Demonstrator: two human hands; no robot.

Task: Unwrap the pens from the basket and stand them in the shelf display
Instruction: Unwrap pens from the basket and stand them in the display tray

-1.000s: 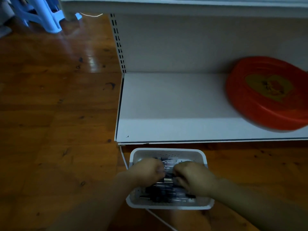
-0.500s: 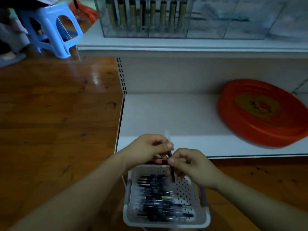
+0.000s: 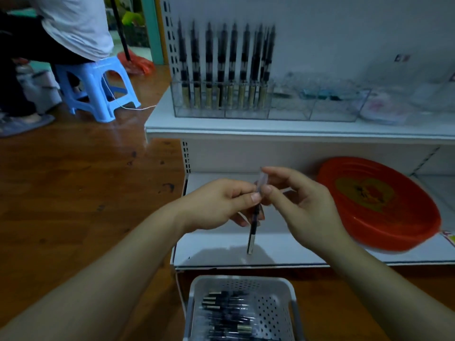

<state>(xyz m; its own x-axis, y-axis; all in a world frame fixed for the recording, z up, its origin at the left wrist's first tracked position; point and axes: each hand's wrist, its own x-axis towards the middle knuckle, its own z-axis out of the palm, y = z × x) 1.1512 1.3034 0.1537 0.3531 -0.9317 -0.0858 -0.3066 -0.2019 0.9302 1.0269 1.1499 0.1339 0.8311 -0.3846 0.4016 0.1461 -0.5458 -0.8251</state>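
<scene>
- Many wrapped pens lie in the white basket on the floor, nearest the camera; the bottom of the frame cuts the basket off, so how many remain cannot be told.
- Above the basket, both hands work on one pen, which hangs nearly upright in front of the lower shelf. The left hand has its fingers curled around the pen's upper part, thumb pressed against it. The right hand pinches the clear wrapper at the pen's top between thumb and forefinger, its other fingers spread loose.
- By my reading the wrapper is being drawn off upward. If the left grip loosens while the right pulls, the pen could slip and fall back toward the basket or onto the floor. A thin sleeve may also tear and leave a scrap on the barrel.
- The pen's top is hidden behind the fingertips, and the wrapper is a pale blur, so how much of it has come free is hard to say.
- Beyond the basket and to the right, a red tray sits on the lower shelf.
- Farthest from the basket, on the upper shelf, the clear display holds a row of pens standing upright at its left end; its right compartments look free of pens, though glare makes that uncertain.
</scene>
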